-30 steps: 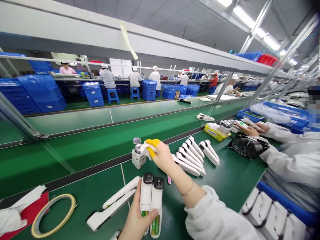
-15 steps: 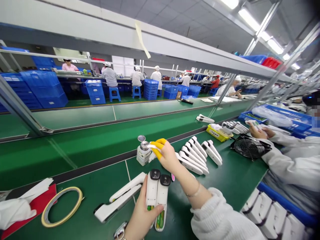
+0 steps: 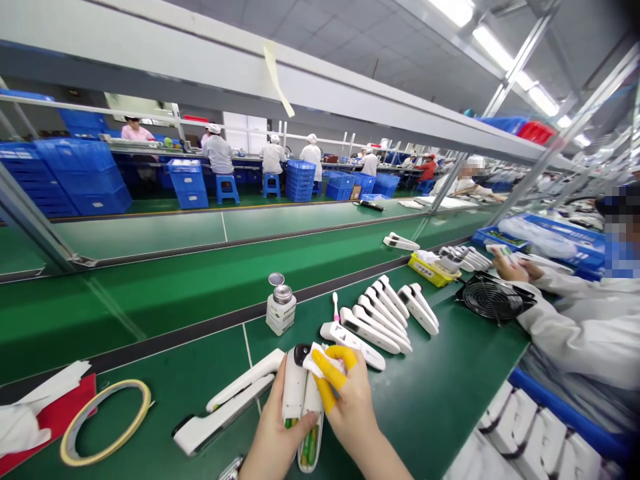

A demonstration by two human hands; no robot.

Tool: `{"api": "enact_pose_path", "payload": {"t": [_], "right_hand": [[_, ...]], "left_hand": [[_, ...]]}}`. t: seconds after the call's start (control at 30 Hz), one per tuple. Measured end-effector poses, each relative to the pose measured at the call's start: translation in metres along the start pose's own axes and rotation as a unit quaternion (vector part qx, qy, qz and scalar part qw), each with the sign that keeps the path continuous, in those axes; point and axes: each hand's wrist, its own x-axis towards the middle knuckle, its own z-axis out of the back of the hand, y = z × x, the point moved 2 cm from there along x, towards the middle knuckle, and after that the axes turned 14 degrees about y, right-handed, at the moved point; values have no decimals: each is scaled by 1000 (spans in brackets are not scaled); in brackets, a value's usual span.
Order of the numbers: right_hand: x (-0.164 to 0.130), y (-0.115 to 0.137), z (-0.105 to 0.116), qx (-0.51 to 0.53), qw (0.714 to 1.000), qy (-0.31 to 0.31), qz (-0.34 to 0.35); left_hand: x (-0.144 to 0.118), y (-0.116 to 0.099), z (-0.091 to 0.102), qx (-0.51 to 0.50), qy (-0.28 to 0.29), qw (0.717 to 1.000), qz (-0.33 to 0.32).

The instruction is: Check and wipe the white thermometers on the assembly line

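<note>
Green tabletop (image 3: pixel 450 373): your right hand (image 3: pixel 350 400) has come back from the far solvent bottle (image 3: pixel 281 313), pinching a cloth (image 3: pixel 320 360) onto two white devices (image 3: pixel 300 407) your left hand (image 3: pixel 273 440) clasps.

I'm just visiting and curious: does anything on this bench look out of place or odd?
Mostly tidy. The small bottle stands with its lid flipped open, and a strip of tape dangles loose from the overhead shelf.

belt (image 3: pixel 150 300): green | devices (image 3: pixel 300 400): white | finger cots (image 3: pixel 330 380): yellow | crates (image 3: pixel 80 177): blue
</note>
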Motion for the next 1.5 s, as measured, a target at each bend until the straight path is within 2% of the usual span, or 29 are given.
{"api": "enact_pose_path", "payload": {"t": [0.23, 0.33, 0.43, 0.5, 0.67, 0.73, 0.87, 1.0, 1.13, 1.2, 1.23, 1.27, 1.37, 1.43, 1.5], "right_hand": [[10, 10, 4, -66, 997, 38, 3], [7, -4, 15, -62, 998, -14, -27], [-10, -22, 27, -19, 994, -90, -66], [-21, -26, 30, 6, 992, -101, -73], [-23, -11, 21, -2, 1000, -24, -10], [-19, -9, 18, -22, 1000, -1, -10], [-18, -25, 21, -42, 997, -9, -62], [-30, -44, 27, -38, 994, -7, -100], [-47, -44, 28, 46, 982, -11, -183], [-54, -37, 21, 161, 962, 13, -219], [-57, -31, 16, 242, 942, 33, -228], [-59, -26, 9, 332, 912, 55, -234], [-63, -12, -16, 554, 791, 80, -248], [-63, -7, -30, 632, 725, 60, -268], [-59, -5, -38, 687, 670, 18, -281]], "left_hand": [[-3, -8, 0, 67, 7, 998, 4], [-4, -10, 0, 69, 11, 997, 18], [-5, -12, -1, 62, 14, 998, 23], [-6, -14, -2, 47, 12, 998, 31], [-7, -15, -3, 34, 18, 999, 32], [-7, -15, -3, 42, 20, 999, 24], [-6, -14, -3, 41, 30, 998, 32], [-5, -13, -2, 38, 11, 998, 50], [-4, -10, 0, 10, 4, 998, 67], [-4, -9, 0, -4, 4, 998, 66], [-4, -9, 0, -10, 2, 998, 59], [-5, -9, 0, -16, 0, 998, 55], [-5, -12, -4, -54, -1, 997, 58], [-3, -16, -9, -89, 12, 994, 68], [1, -23, -16, -109, 19, 991, 77]]}}
